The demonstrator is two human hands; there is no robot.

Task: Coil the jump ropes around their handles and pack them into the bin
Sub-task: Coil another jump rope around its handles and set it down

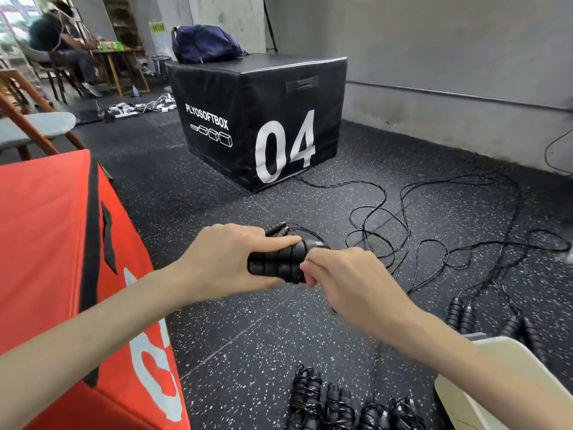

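I see: black plyo box (263, 119) marked 04, blue bag (206, 43) on top; red plyo box (46, 243); wooden chair (31, 125).

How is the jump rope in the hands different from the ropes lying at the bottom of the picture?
The held rope is off the floor, its cord trailing loose across the floor; the bottom ropes lie on the floor, cords already wound around their handles. Both hands, left and right, grip only the first. All are black.

Black handles (279, 262), white-speckled dark floor (217, 330), red box (46, 243), black box (248, 97) marked white.
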